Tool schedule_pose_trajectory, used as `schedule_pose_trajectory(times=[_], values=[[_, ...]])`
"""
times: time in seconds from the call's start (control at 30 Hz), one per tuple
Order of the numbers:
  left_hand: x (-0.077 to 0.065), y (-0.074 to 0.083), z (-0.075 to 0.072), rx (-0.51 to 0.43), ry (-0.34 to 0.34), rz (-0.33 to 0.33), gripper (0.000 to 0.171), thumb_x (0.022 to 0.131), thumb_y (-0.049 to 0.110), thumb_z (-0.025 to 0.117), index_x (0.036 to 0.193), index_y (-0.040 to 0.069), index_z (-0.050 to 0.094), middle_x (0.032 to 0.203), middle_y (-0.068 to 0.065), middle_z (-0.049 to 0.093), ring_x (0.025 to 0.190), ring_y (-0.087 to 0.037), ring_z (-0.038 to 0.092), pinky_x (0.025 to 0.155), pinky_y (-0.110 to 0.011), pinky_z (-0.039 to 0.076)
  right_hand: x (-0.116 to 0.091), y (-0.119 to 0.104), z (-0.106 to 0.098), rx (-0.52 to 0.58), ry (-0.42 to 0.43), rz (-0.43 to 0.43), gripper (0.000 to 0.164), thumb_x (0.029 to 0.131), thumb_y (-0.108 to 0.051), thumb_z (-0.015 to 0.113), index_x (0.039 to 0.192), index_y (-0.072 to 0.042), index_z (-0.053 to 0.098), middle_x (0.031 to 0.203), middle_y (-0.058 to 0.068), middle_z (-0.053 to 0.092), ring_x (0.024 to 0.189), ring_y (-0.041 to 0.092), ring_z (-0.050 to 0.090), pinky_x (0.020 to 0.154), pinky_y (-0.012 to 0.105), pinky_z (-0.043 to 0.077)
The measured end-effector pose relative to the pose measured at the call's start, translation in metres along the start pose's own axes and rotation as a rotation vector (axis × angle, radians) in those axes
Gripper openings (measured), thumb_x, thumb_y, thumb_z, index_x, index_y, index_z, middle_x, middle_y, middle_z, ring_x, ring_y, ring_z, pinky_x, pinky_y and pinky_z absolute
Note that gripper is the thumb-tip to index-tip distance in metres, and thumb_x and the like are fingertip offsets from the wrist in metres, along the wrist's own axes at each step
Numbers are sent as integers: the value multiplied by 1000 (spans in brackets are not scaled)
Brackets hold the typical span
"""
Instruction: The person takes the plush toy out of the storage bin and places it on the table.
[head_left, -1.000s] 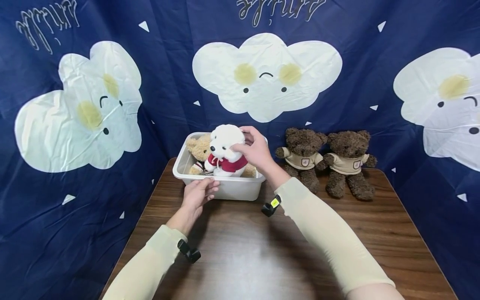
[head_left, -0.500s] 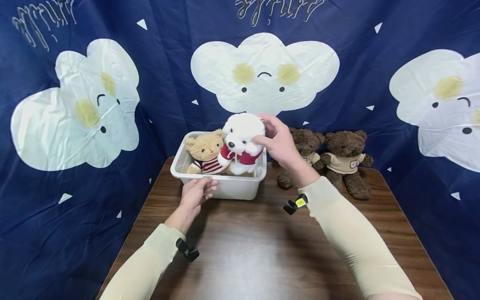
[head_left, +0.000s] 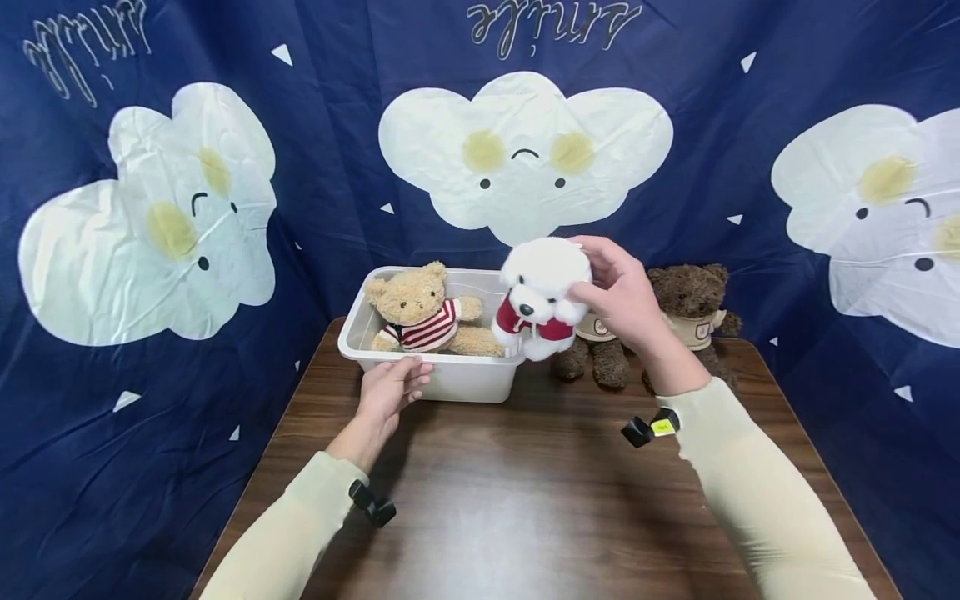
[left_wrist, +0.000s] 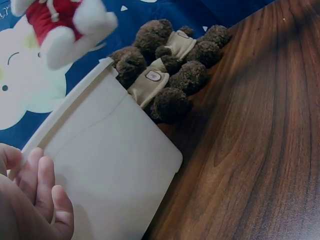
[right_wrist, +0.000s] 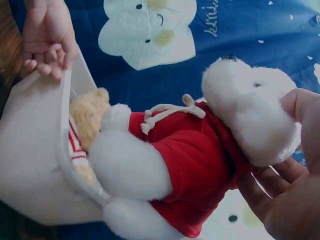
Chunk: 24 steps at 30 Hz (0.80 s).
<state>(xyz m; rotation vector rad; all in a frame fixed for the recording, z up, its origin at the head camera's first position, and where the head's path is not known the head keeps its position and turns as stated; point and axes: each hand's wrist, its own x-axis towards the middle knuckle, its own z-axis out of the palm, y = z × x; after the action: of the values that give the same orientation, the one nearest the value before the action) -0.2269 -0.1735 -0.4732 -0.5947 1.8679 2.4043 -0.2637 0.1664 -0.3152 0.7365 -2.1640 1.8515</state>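
My right hand [head_left: 618, 292] grips a white plush dog [head_left: 546, 271] in a red hoodie by its head, thumb on the near side and fingers behind. The dog hangs upright over the right end of a white plastic bin [head_left: 472, 379]; its legs overlap the rim in the head view. With thumb and fingers, my left hand [head_left: 390, 386] holds the bin's front rim near its left corner. Inside the bin lies a tan teddy bear [head_left: 411, 297] in a red-and-white striped shirt, on its back with legs toward the right.
Two brown teddy bears in beige shirts sit right of the bin against the blue cloud-print curtain [head_left: 330, 208]. One brown bear [head_left: 603, 367] is partly behind my right hand, the other brown bear [head_left: 688, 292] partly behind my wrist. The wooden table [head_left: 480, 492] extends toward me.
My right hand has carried the white dog up and to the right, from above the tan bear to the bin's right end. The tan bear now shows fully. My left hand stays on the rim.
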Motion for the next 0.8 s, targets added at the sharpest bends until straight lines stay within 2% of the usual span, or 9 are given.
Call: schedule_pose_trajectory(times=[0.17, 0.27, 0.5, 0.67, 0.8], values=[[0, 0, 0, 2, -5, 0, 17, 97, 19, 66, 109, 8, 63, 79, 7, 79, 70, -6, 73, 58, -18, 51, -19, 13, -22, -48, 38, 29, 53, 84, 12, 62, 134, -5, 62, 119, -5, 73, 99, 13, 68, 74, 23, 58], [0, 0, -1, 5, 0, 4, 15, 97, 19, 65, 108, 8, 63, 80, 7, 79, 72, -6, 73, 58, -18, 51, -31, 26, -33, -56, 33, 49, 50, 87, 12, 60, 135, -2, 60, 119, -8, 72, 100, 10, 67, 74, 21, 57], [1, 0, -1, 10, 1, 7, 13, 97, 17, 64, 107, 8, 63, 78, 8, 78, 71, -6, 73, 58, -18, 51, -58, 60, -53, -85, -24, 62, 50, 88, 16, 57, 136, 4, 57, 118, -14, 71, 98, 6, 67, 71, 21, 58], [1, 0, 0, 1, -3, 7, 15, 98, 18, 64, 108, 7, 63, 79, 7, 78, 73, -7, 74, 59, -18, 52, -73, 85, -65, -83, -83, 36, 51, 84, 19, 57, 135, 9, 56, 119, -15, 69, 102, 3, 68, 79, 18, 57], [2, -2, 0, -1, -2, 8, 16, 98, 18, 64, 109, 7, 62, 80, 7, 79, 74, -7, 74, 59, -18, 52, -84, 103, -72, -67, -132, 71, 54, 83, 19, 60, 135, 10, 53, 120, -15, 69, 105, 2, 67, 82, 18, 57]])
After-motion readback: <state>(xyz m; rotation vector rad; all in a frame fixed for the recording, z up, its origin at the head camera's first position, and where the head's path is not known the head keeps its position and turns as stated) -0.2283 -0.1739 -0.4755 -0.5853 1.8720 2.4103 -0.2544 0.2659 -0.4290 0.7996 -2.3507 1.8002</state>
